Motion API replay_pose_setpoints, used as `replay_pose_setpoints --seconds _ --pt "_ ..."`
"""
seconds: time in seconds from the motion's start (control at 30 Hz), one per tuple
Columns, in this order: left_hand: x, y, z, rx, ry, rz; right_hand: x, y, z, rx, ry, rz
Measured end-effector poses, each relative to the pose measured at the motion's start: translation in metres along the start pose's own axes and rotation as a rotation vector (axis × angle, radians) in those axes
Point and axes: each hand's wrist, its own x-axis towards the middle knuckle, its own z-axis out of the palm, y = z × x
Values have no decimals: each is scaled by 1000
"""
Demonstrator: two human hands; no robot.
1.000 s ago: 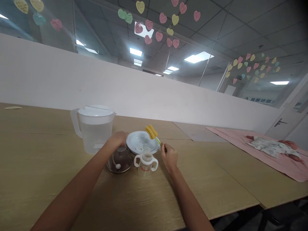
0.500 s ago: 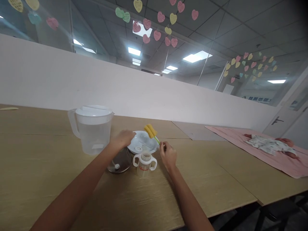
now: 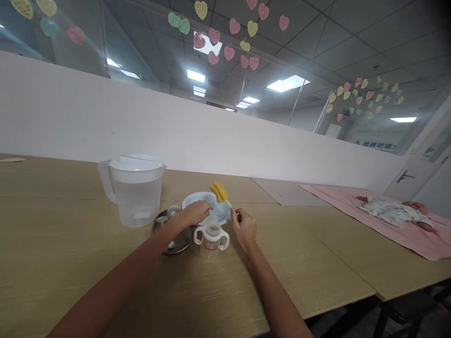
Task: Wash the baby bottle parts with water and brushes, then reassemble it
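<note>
My right hand is closed around the green handle of a bottle brush, whose yellow sponge head points up and left above a white bowl. Over the front of this bowl reaches my left hand, fingers partly bent and apart, with nothing visible in them. Just in front stands a clear baby bottle, upright and uncapped, with two white handles. Left of it, partly under my left forearm, a round dark metal tray bears a clear cap and small white parts.
A lidded clear pitcher with water stands left of the tray. A doll in patterned clothes lies on a pink cloth at the right. Behind the wooden table runs a white wall with glass above.
My left hand has moved right and slightly down across the bowl, uncovering the clear cap on the tray. My right hand and the brush have hardly moved.
</note>
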Motion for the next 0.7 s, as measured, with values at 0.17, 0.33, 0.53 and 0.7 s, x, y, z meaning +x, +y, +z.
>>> replay_pose_setpoints --seconds 0.17,0.33,0.53,0.7 --pt "5 -3 9 -19 10 16 0 1 5 20 -125 4" --pt "3 -2 -2 -53 50 -9 -1 3 10 50 -200 22" --pt "-2 1 -37 -190 70 -5 0 6 13 16 -188 29" --pt "-5 2 -57 -392 197 -48 0 3 6 34 -110 11"
